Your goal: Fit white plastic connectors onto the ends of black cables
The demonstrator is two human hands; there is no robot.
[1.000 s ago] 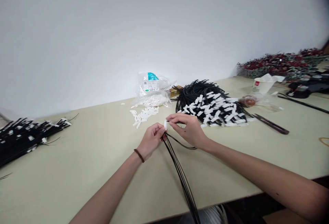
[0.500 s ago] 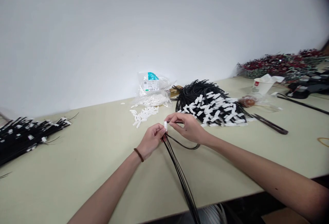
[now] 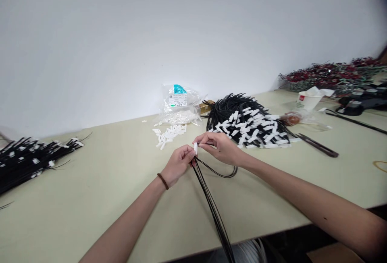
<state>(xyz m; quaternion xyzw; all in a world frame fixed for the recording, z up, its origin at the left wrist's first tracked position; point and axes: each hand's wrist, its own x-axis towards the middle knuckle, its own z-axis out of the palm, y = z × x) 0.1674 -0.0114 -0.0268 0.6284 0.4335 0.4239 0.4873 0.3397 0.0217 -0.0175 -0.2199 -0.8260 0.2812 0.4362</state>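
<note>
Between my hands, near the middle of the table, stands a small white connector housing (image 3: 195,148), upright. My left hand (image 3: 180,162) pinches it low down, together with black wires (image 3: 208,198) that hang over the table's front edge. The fingers of my right hand (image 3: 219,146) are closed on the end of a black wire (image 3: 208,144) at the housing's upper right side. That wire loops down below the right hand and back toward the left fingers. Whether its tip sits inside the housing is too small to tell.
Loose white housings (image 3: 171,134) lie beyond my hands, by a clear plastic bag (image 3: 181,104). A heap of black wires with white connectors (image 3: 244,122) is at right, with tweezers (image 3: 317,145) and a paper cup (image 3: 308,100) beyond. More wired bundles (image 3: 36,156) lie at left.
The hands have barely moved. The housing tilts slightly to the right, and the wire loop under my right hand has shifted a little rightward.
</note>
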